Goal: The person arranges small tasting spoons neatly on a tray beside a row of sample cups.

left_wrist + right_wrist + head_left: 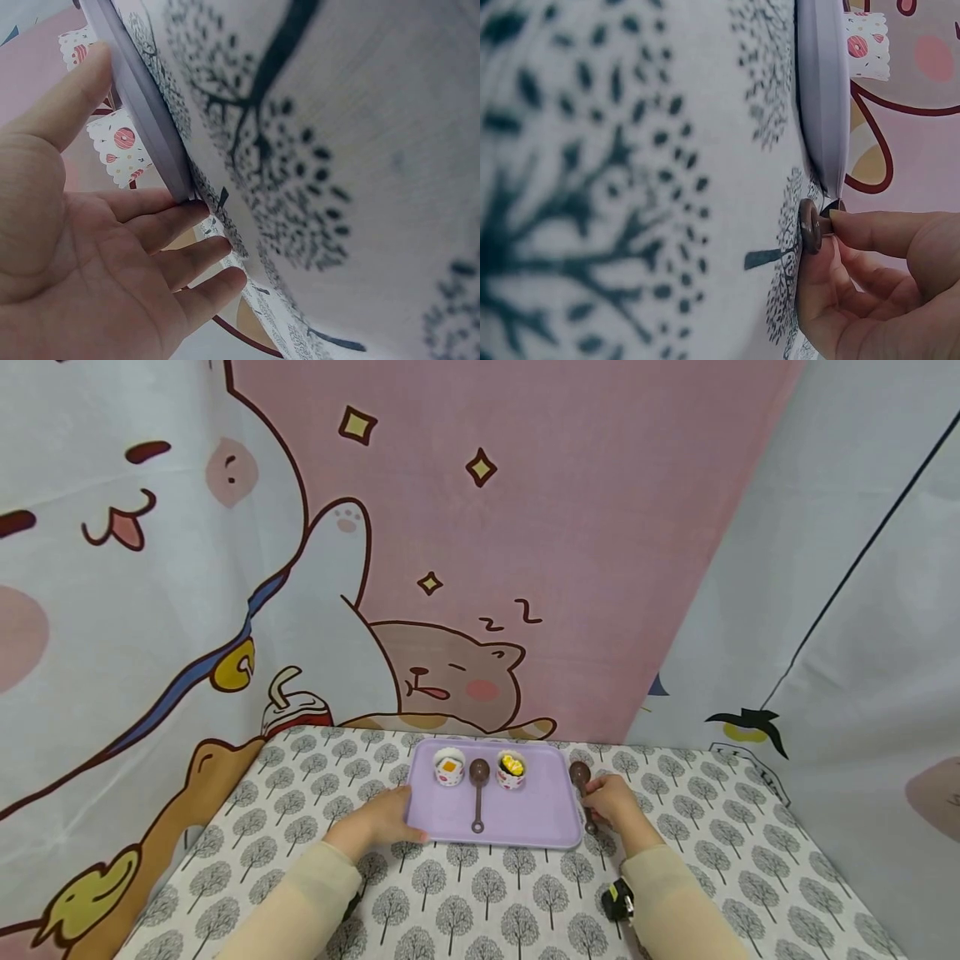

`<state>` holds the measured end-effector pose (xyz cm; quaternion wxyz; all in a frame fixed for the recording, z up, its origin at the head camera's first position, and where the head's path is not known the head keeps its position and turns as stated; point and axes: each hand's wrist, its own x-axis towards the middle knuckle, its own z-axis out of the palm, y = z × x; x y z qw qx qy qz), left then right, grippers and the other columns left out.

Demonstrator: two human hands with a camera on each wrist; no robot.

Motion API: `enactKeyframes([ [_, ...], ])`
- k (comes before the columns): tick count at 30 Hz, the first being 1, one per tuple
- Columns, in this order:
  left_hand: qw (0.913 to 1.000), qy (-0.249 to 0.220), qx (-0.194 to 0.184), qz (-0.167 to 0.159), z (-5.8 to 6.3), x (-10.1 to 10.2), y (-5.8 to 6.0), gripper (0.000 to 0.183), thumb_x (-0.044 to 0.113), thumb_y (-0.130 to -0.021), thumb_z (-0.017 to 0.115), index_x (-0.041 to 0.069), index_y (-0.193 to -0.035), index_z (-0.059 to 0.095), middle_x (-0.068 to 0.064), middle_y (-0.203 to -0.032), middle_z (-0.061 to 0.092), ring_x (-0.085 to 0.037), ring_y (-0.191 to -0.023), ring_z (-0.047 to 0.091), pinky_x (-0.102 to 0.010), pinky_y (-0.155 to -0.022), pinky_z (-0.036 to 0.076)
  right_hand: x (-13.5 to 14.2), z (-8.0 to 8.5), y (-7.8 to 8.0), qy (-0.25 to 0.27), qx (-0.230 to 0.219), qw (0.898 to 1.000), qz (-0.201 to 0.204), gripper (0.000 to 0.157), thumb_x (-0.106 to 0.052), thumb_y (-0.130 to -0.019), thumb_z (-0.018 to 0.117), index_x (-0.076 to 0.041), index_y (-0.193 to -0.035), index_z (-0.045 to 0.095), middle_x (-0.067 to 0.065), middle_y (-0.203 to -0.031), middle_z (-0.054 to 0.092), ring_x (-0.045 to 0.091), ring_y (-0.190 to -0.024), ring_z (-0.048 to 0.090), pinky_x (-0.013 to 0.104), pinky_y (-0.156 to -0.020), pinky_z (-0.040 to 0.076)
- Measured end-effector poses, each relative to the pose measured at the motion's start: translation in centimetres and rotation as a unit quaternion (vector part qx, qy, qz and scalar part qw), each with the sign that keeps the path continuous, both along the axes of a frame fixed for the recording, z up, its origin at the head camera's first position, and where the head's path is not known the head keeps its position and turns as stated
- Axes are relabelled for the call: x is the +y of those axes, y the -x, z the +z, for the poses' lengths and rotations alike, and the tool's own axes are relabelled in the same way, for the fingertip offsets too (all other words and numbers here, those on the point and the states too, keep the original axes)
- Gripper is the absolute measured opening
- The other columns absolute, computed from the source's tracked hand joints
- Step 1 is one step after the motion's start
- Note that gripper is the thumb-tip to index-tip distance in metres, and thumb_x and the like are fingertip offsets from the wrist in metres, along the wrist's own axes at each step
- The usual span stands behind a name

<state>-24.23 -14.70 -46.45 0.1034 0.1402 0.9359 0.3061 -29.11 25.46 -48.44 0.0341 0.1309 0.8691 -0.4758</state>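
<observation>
A lilac tray (532, 818) lies on the patterned cloth, bearing two printed paper cups and a brown spoon (478, 793). The left cup (450, 779) has a white filling with an orange square on top; the right cup (512, 782) is topped with yellow pieces. At the tray's left edge rests my left hand (382, 817), its thumb over the rim and its fingers extended along the side in the left wrist view. Just right of the tray, my right hand (613, 803) pinches the handle of a second brown spoon (580, 772) between thumb and fingers.
White cloth (450, 918) with grey trees covers the table. A cartoon-printed curtain (585, 568) hangs right behind the table and along both sides. Near the right sleeve (675, 902), a small black object (617, 900) shows at the wrist.
</observation>
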Motion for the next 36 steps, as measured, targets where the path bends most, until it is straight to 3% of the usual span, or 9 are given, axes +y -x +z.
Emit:
enactKeyframes([
  [13, 1.0, 0.003, 0.006, 0.001, 0.0, 0.0, 0.0, 0.099, 0.03, -0.073, 0.088, -0.01, -0.148, 0.037, -0.027, -0.145, 0.049, -0.048, -0.134, 0.043, -0.062, -0.113, 0.032, 0.4, 0.5, -0.6, 0.052, -0.023, 0.998, 0.007, 0.017, 0.009, -0.084, 0.065, 0.007, -0.099, 0.058, 0.007, -0.074, 0.055, 0.012, -0.058, 0.054, 0.024, -0.053, 0.055],
  [24, 1.0, 0.004, 0.002, 0.001, -0.1, -0.1, 0.0, 0.1, 0.031, -0.074, 0.087, -0.009, -0.149, 0.036, -0.026, -0.148, 0.046, -0.049, -0.137, 0.04, -0.063, -0.115, 0.028, 0.8, 0.2, -0.9, 0.07, -0.019, 0.997, -0.006, 0.024, 0.008, -0.085, 0.067, 0.009, -0.106, 0.058, 0.009, -0.078, 0.058, 0.011, -0.059, 0.056, 0.025, -0.055, 0.057],
  [36, 0.9998, 0.022, 0.003, -0.001, 0.0, -0.1, 0.0, 0.102, 0.033, -0.076, 0.086, -0.013, -0.148, 0.032, -0.029, -0.151, 0.04, -0.05, -0.141, 0.032, -0.06, -0.118, 0.023, 1.4, 1.2, -2.1, 0.08, 0.005, 0.997, 0.009, 0.029, 0.007, -0.087, 0.065, 0.014, -0.114, 0.057, 0.008, -0.078, 0.059, 0.013, -0.063, 0.056, 0.027, -0.058, 0.059],
])
